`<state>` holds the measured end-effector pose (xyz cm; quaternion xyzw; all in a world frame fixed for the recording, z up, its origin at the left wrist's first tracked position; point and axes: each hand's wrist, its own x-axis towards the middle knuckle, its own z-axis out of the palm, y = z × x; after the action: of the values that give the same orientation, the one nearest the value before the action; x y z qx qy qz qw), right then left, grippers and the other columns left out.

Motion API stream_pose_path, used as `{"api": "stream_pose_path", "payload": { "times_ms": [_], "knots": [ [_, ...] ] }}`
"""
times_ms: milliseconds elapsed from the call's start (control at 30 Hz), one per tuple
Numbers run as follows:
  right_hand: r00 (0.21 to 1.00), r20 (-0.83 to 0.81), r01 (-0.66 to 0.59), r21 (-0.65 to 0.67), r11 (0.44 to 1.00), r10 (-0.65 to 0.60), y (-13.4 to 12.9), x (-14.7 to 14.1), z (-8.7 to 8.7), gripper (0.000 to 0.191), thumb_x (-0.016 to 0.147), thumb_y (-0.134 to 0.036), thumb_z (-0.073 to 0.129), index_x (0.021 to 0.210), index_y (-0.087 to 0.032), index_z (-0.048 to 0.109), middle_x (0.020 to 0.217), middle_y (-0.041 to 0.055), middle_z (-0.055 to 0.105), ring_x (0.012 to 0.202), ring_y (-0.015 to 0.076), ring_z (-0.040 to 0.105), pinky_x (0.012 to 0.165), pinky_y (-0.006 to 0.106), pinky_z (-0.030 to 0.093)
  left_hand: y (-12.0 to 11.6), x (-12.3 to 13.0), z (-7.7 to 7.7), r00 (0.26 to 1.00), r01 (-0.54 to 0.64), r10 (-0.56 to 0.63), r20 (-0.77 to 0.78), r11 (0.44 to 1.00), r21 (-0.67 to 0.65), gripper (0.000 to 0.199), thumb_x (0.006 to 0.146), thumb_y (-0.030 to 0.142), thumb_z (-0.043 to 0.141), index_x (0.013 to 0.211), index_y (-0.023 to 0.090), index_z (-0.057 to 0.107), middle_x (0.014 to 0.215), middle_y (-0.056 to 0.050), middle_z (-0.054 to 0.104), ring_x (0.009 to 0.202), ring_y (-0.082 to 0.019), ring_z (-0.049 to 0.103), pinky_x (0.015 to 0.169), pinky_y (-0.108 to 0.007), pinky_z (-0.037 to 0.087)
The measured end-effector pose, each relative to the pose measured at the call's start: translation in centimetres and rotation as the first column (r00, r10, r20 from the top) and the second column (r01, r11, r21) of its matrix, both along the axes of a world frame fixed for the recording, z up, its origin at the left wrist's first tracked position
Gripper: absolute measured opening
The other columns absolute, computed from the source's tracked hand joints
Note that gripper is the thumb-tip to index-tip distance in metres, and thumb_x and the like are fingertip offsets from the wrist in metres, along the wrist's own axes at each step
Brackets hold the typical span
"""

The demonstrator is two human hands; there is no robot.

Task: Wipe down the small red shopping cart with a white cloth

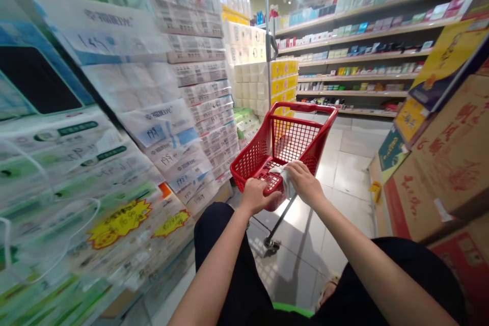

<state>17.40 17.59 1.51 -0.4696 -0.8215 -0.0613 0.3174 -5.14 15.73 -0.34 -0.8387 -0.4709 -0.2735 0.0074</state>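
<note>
A small red plastic shopping cart with grid walls stands in front of my knees on thin metal legs with casters. My left hand is closed over its near rim, the thumb on the outer side. Under my right hand a white cloth or tissue is bunched against the same rim, just right of the left hand. The fingers of that hand curl over the cloth, and part of it hangs down outside the cart. No goods show inside the cart's basket.
Stacked tissue packs wall the left side, with a dark phone and a white cable on them. Cardboard boxes line the right. Shelves of goods stand behind, beyond the tiled floor.
</note>
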Motion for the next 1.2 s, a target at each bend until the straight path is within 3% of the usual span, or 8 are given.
{"api": "stream_pose_path", "payload": {
  "times_ms": [167, 267, 433, 600, 767, 933, 1067, 1200],
  "knots": [
    [0.997, 0.066, 0.027, 0.032, 0.999, -0.029, -1.7, -1.9, 0.3, 0.030, 0.100, -0.031, 0.040, 0.122, -0.027, 0.060, 0.127, 0.0045, 0.062, 0.127, 0.0213, 0.046, 0.094, 0.035, 0.053, 0.1, -1.9, -0.3, 0.998, -0.063, 0.063, 0.007, 0.998, -0.013, 0.048, 0.092, 0.062, 0.051, 0.077, 0.019, 0.067, 0.075, -0.003, 0.069, 0.077, -0.019, 0.064, 0.106, -0.043, 0.035],
    [0.993, 0.119, -0.010, 0.048, 0.999, 0.004, -1.7, -1.0, 0.4, 0.034, 0.098, -0.028, 0.042, 0.129, -0.029, 0.057, 0.131, 0.0038, 0.061, 0.128, 0.0197, 0.047, 0.094, 0.033, 0.054, -0.3, -2.6, -0.3, 0.998, -0.063, 0.063, 0.015, 0.998, 0.014, 0.040, 0.094, 0.056, 0.051, 0.102, 0.021, 0.067, 0.099, -0.004, 0.073, 0.094, -0.020, 0.066, 0.111, -0.043, 0.031],
    [0.981, 0.165, 0.093, 0.080, 0.992, -0.105, -0.2, 5.9, 0.6, 0.058, 0.091, -0.020, 0.044, 0.148, -0.031, 0.041, 0.150, 0.0005, 0.048, 0.144, 0.0204, 0.033, 0.111, 0.039, 0.044, -1.3, -2.5, 0.7, 0.996, 0.003, -0.002, -0.086, 1.000, 0.015, 0.038, 0.100, 0.048, 0.045, 0.134, 0.033, 0.052, 0.139, 0.000, 0.059, 0.115, -0.020, 0.061, 0.105, -0.039, 0.037],
    [0.945, 0.147, 0.283, 0.086, 0.955, -0.293, 1.6, 13.3, 1.7, 0.055, 0.097, -0.024, 0.034, 0.150, -0.036, 0.036, 0.158, -0.0052, 0.035, 0.148, 0.0181, 0.026, 0.117, 0.041, 0.037, -2.3, -1.2, 1.4, 0.978, 0.013, -0.006, -0.208, 0.999, 0.030, 0.046, 0.103, 0.042, 0.038, 0.148, 0.049, 0.030, 0.157, 0.001, 0.038, 0.112, -0.021, 0.064, 0.109, -0.052, 0.033],
    [0.940, 0.066, 0.327, 0.114, 0.938, -0.336, 0.7, 11.3, 0.5, 0.048, 0.099, -0.037, 0.035, 0.146, -0.033, 0.044, 0.155, -0.0011, 0.040, 0.147, 0.0247, 0.027, 0.120, 0.048, 0.032, -3.0, 0.3, 1.1, 0.985, 0.038, -0.034, -0.170, 0.999, 0.023, 0.051, 0.104, 0.035, 0.039, 0.149, 0.052, 0.024, 0.152, 0.003, 0.045, 0.122, -0.022, 0.058, 0.117, -0.061, 0.020],
    [0.972, 0.156, 0.151, 0.155, 0.976, -0.176, -1.5, 6.9, -0.8, 0.048, 0.100, -0.037, 0.036, 0.147, -0.032, 0.042, 0.152, -0.0004, 0.044, 0.147, 0.0228, 0.027, 0.119, 0.044, 0.034, -2.9, 0.3, 0.3, 0.991, 0.090, -0.084, -0.100, 0.995, 0.053, 0.050, 0.102, 0.025, 0.041, 0.149, 0.042, 0.034, 0.140, 0.002, 0.058, 0.124, -0.017, 0.056, 0.120, -0.050, 0.025],
    [0.955, 0.249, 0.121, 0.169, 0.978, -0.162, -0.1, 10.7, 0.8, 0.048, 0.099, -0.035, 0.039, 0.146, -0.030, 0.045, 0.148, 0.0019, 0.049, 0.144, 0.0229, 0.033, 0.118, 0.043, 0.035, -2.7, -0.3, -0.2, 0.992, 0.106, -0.102, -0.069, 0.993, 0.052, 0.046, 0.103, 0.025, 0.040, 0.148, 0.035, 0.040, 0.123, 0.000, 0.069, 0.107, -0.017, 0.063, 0.102, -0.036, 0.045],
    [0.930, 0.211, 0.268, 0.170, 0.948, -0.301, 2.8, 16.7, 2.5, 0.050, 0.096, -0.036, 0.041, 0.146, -0.029, 0.045, 0.154, 0.0023, 0.040, 0.147, 0.0270, 0.026, 0.118, 0.049, 0.033, -3.0, -0.2, -0.1, 0.995, 0.083, -0.079, -0.064, 0.995, 0.061, 0.045, 0.104, 0.030, 0.038, 0.148, 0.037, 0.039, 0.122, 0.001, 0.068, 0.105, -0.018, 0.062, 0.096, -0.035, 0.046]
  ]
}}
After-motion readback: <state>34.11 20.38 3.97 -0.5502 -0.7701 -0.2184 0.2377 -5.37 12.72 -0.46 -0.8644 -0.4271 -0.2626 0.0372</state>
